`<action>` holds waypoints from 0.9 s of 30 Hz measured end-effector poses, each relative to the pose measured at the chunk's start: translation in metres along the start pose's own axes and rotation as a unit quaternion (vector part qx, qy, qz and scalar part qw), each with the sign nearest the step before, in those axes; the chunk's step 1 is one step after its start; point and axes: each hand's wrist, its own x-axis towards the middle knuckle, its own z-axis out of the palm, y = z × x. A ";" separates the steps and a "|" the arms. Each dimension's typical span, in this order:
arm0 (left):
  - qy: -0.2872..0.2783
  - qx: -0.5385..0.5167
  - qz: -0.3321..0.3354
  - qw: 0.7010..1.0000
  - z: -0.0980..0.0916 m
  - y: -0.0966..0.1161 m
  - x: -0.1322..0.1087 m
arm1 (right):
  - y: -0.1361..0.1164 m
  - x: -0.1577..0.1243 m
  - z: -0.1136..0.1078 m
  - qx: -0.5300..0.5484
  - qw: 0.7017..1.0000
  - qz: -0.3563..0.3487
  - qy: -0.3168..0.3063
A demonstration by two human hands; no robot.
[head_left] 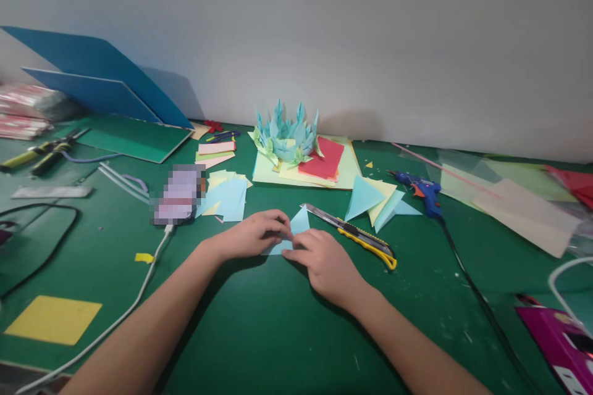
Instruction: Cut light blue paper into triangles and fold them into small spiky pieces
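Note:
A small folded piece of light blue paper (301, 221) lies at the middle of the green table. My left hand (254, 234) is on its left side, fingers bent over it, partly hiding it. From the right, my right hand (327, 262) pinches its edge, fingertips close to those of my left hand. Just beyond my right hand lies a yellow utility knife (365, 237), its blade pointing toward the paper. Behind stands a light blue and green folded-paper ring with pointed petals (285, 139), on pale yellow sheets beside red paper (322, 157).
Folded blue and yellow triangles (365, 197) and a blue glue gun (428, 194) with a black cord lie right. A phone (178, 194) on a white cable, paper scraps (231, 197), pliers (50, 151) and blue boards (115, 80) are left. A purple power strip (556, 345) sits near right.

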 end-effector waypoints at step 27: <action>0.005 0.033 -0.002 0.999 0.003 0.008 -0.005 | 0.049 -0.025 -0.024 -0.086 0.968 0.168 0.163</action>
